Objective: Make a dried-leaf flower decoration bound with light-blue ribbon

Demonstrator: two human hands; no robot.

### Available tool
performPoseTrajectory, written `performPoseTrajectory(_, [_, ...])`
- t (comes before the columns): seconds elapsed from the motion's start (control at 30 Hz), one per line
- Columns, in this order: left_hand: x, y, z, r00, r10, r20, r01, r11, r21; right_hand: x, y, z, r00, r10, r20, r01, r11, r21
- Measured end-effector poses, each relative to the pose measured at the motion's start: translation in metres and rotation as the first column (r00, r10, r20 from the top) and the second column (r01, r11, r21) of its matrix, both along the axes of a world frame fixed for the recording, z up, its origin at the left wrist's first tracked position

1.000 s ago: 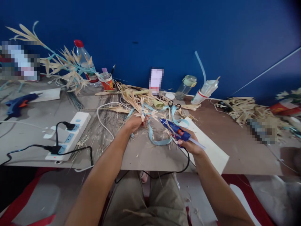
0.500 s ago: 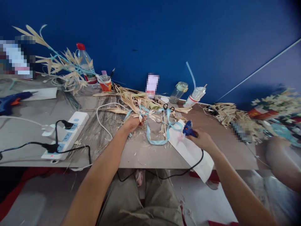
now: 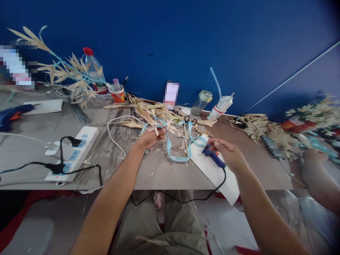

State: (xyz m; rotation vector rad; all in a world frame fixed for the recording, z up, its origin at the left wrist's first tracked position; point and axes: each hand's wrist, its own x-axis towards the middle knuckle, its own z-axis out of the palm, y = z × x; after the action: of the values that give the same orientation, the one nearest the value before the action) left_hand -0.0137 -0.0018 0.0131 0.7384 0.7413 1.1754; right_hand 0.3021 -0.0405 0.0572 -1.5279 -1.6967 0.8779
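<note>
My left hand (image 3: 152, 138) is closed on a flower stem wrapped in pale blue ribbon. Pale husk flowers (image 3: 170, 124) spread from the stem at its fingertips. The loose blue ribbon (image 3: 179, 159) runs from there in a loop over the table. A blue glue gun (image 3: 215, 158) lies on a white sheet of paper (image 3: 228, 187), its black cord hanging over the table edge. Just above the gun, my right hand (image 3: 225, 150) has its fingers stretched out and holds nothing. Black-handled scissors (image 3: 190, 120) lie beyond the ribbon.
Husk strips (image 3: 151, 108) and thin wires (image 3: 106, 141) cover the middle. At the left are a power strip (image 3: 77, 152), another glue gun (image 3: 13, 115) and a ribbon-wrapped branch (image 3: 69, 67). A bottle (image 3: 202, 102) and paper cup (image 3: 219, 108) stand behind. Another person's arm (image 3: 318, 177) rests at right.
My right hand has moved the glue gun right, away from the flowers, turned it, and let it go on the paper. My left hand keeps hold of the stem.
</note>
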Motion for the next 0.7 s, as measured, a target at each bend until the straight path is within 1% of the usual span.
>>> performPoseTrajectory(0.03, [0.0, -0.001, 0.001, 1.0, -0.005, 0.023, 0.004, 1.0, 0.013, -0.02, 0.0, 0.001, 0.984, 0.062, -0.169, -0.074, 0.995, -0.065])
performPoseTrajectory(0.07, [-0.001, -0.002, 0.003, 0.999, -0.004, 0.046, 0.003, 1.0, 0.024, -0.042, 0.001, 0.001, 0.944, 0.12, -0.307, -0.16, 0.981, -0.108])
performPoseTrajectory(0.1, [-0.001, -0.003, 0.004, 0.998, 0.0, 0.066, -0.002, 0.999, 0.032, -0.063, 0.003, -0.002, 0.892, 0.151, -0.427, -0.232, 0.962, -0.145])
performPoseTrajectory(0.17, [-0.001, -0.006, 0.008, 0.995, 0.013, 0.098, -0.016, 0.999, 0.036, -0.101, 0.01, -0.009, 0.784, 0.171, -0.597, -0.385, 0.888, -0.251])
performPoseTrajectory(0.2, [-0.001, -0.007, 0.01, 0.994, 0.017, 0.107, -0.02, 0.999, 0.031, -0.116, 0.013, -0.013, 0.741, 0.172, -0.65, -0.456, 0.839, -0.297])
performPoseTrajectory(0.23, [-0.001, -0.008, 0.011, 0.993, 0.02, 0.115, -0.024, 0.999, 0.031, -0.127, 0.016, -0.016, 0.703, 0.184, -0.687, -0.532, 0.777, -0.336])
performPoseTrajectory(0.33, [-0.001, -0.009, 0.011, 0.993, -0.001, 0.122, -0.005, 0.999, 0.047, -0.142, 0.024, -0.02, 0.594, 0.202, -0.779, -0.714, 0.579, -0.394])
performPoseTrajectory(0.37, [-0.001, -0.008, 0.011, 0.992, -0.011, 0.122, 0.006, 0.999, 0.045, -0.143, 0.026, -0.02, 0.567, 0.199, -0.799, -0.748, 0.531, -0.398])
performPoseTrajectory(0.4, [-0.001, -0.008, 0.01, 0.992, -0.018, 0.125, 0.014, 0.999, 0.04, -0.143, 0.028, -0.02, 0.548, 0.195, -0.813, -0.77, 0.498, -0.399])
performPoseTrajectory(0.47, [0.0, -0.007, 0.009, 0.99, -0.021, 0.136, 0.019, 1.0, 0.016, -0.14, 0.032, -0.019, 0.535, 0.195, -0.822, -0.789, 0.463, -0.403])
performPoseTrajectory(0.57, [0.001, -0.005, 0.008, 0.988, 0.005, 0.152, -0.003, 1.0, -0.012, -0.138, 0.038, -0.023, 0.552, 0.199, -0.809, -0.786, 0.447, -0.427])
performPoseTrajectory(0.63, [0.002, -0.005, 0.007, 0.988, 0.027, 0.15, -0.025, 1.0, -0.013, -0.138, 0.04, -0.027, 0.572, 0.199, -0.796, -0.773, 0.454, -0.442])
performPoseTrajectory(0.7, [0.001, -0.005, 0.007, 0.991, 0.033, 0.128, -0.032, 0.999, -0.014, -0.139, 0.041, -0.033, 0.585, 0.197, -0.787, -0.757, 0.482, -0.442])
